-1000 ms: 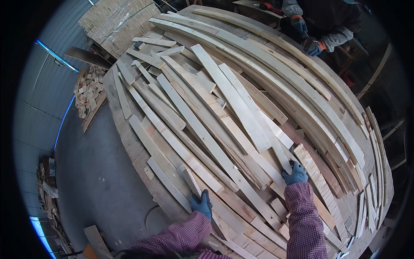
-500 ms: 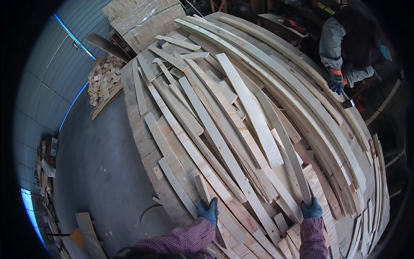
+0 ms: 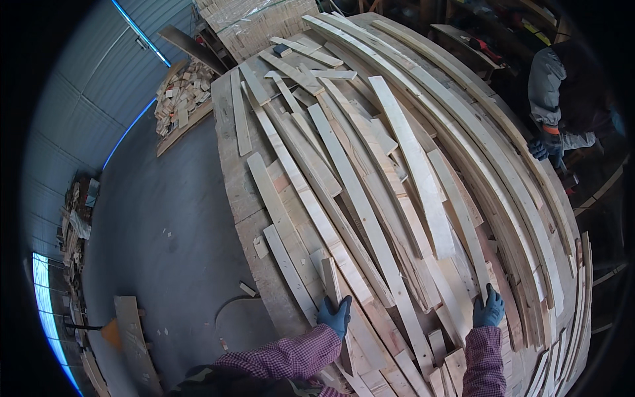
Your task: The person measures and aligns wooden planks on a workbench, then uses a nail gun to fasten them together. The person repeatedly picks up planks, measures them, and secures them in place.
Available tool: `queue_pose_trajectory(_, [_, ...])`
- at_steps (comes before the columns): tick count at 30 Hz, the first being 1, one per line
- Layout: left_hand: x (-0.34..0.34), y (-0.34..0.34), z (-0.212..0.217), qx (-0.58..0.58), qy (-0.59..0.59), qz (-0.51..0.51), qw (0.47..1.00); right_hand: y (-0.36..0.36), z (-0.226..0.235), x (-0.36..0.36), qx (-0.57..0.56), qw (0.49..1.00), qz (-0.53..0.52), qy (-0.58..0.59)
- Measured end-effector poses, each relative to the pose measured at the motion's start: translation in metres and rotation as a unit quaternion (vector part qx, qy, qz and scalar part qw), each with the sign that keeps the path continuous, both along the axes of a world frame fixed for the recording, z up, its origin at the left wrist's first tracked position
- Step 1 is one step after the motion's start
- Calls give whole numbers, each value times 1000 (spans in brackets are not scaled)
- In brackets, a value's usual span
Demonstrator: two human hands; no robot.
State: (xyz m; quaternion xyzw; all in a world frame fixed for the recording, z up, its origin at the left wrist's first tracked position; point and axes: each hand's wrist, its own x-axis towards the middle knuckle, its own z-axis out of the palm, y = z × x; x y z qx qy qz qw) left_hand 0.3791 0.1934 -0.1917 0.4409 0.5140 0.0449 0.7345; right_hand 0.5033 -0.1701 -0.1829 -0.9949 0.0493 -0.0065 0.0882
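Note:
Both my hands wear blue-grey gloves, below purple checked sleeves. My left hand point(image 3: 335, 317) is closed around a short, narrow wooden strip point(image 3: 331, 279), whose far end sticks up past my fingers. To the right, my right hand point(image 3: 488, 311) grips the near end of a long, thin wooden board point(image 3: 458, 210), thumb on one side and fingers on the other. That board stretches away from me over other pieces. Around both hands lie many pale boards and strips of differing lengths, among them a wide white board point(image 3: 411, 165) and a long narrow board point(image 3: 360, 208).
The boards cover a large wooden table point(image 3: 248, 225). Across it at the right stands a person with gloved hands point(image 3: 548, 145) at the table's edge. A heap of offcuts point(image 3: 182, 99) and a wrapped wood stack point(image 3: 254, 23) stand at the back. Grey floor point(image 3: 178, 245) lies left.
The view has shifted, so the table sits further right. My right hand still holds its board's near end, and my left keeps the strip. The other person's hands have drawn together.

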Motion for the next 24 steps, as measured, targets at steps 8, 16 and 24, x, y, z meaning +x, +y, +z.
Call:
queue_pose_trajectory(8, [-4, 6, 0, -12, 6, -48, 999, 130, 16, -51, 9, 988, 77, 131])
queue_pose_trajectory(16, [-1, 18, 8, -79, -58, -52, 994, 162, 24, -91, 42, 975, 218, 22])
queue_pose_trajectory(24, [-7, 42, 8, -129, -34, -143, 981, 240, 28, -69, 52, 978, 101, 176])
